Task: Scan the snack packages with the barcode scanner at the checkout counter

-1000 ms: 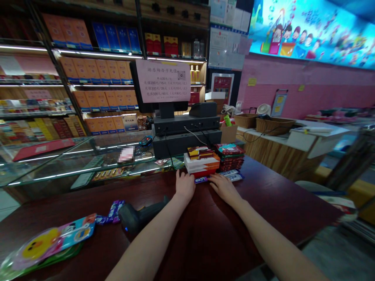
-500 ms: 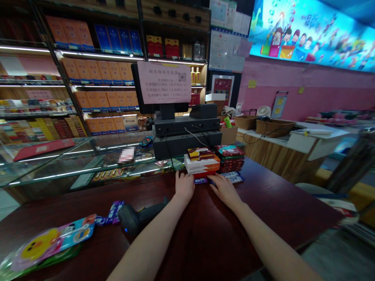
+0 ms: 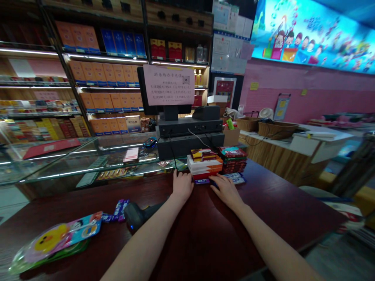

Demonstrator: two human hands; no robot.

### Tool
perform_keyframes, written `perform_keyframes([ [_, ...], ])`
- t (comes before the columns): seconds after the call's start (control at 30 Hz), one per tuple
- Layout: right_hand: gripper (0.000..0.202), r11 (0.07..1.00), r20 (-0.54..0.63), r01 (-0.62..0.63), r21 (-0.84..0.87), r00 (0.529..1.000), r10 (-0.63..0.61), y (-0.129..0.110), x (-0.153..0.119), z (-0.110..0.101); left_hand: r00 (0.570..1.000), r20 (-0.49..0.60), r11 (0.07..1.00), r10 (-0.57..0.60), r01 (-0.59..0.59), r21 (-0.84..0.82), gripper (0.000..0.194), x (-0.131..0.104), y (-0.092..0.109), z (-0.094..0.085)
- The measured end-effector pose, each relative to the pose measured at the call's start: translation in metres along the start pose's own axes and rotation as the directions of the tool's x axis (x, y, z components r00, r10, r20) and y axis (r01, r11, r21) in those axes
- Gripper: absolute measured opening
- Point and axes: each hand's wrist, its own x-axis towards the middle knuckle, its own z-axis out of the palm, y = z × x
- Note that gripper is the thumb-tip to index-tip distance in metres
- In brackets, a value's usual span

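On the dark red counter (image 3: 202, 230), my left hand (image 3: 183, 186) lies palm down with its fingers stretched forward, just left of a stack of white and orange boxes (image 3: 202, 167). My right hand (image 3: 227, 191) rests open, fingers spread, at the front right of that stack. Its fingertips touch the edge of blue-and-white snack packets (image 3: 236, 178). Between the hands lies a small purple packet (image 3: 202, 181). Brown-and-yellow wrapped snacks (image 3: 203, 154) top the boxes. A pile of dark red snack packs (image 3: 233, 160) stands to their right.
A barcode scanner (image 3: 137, 218) lies beside my left forearm. Further left are purple wrapped sweets (image 3: 120, 210) and a toy package with a yellow duck (image 3: 51, 239). Behind the boxes stands a cash register (image 3: 190, 128) with a paper-covered screen; a glass display case (image 3: 93, 160) extends left.
My left hand has shifted slightly left, away from the box stack. My right hand stays almost in place by the blue-and-white packets. The view has turned a little left.
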Motion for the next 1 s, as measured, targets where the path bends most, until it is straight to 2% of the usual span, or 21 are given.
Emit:
perform_keyframes([
  [0.27,0.038,0.999,-0.003,0.052,0.01,0.999,-0.052,-0.021,0.004,-0.002,0.999,-0.038,0.999,-0.033,0.034,0.019,0.023,-0.015,-0.042,-0.035],
  [0.6,0.038,0.993,0.014,0.108,0.05,0.994,-0.108,-0.075,0.017,0.0,0.991,-0.062,0.993,-0.12,0.12,0.003,0.021,-0.052,-0.093,-0.063],
  [1.0,0.037,0.958,0.033,0.196,0.21,0.978,-0.207,-0.144,0.041,0.018,0.955,-0.102,0.961,-0.277,0.277,-0.017,0.02,-0.11,-0.167,-0.078],
])
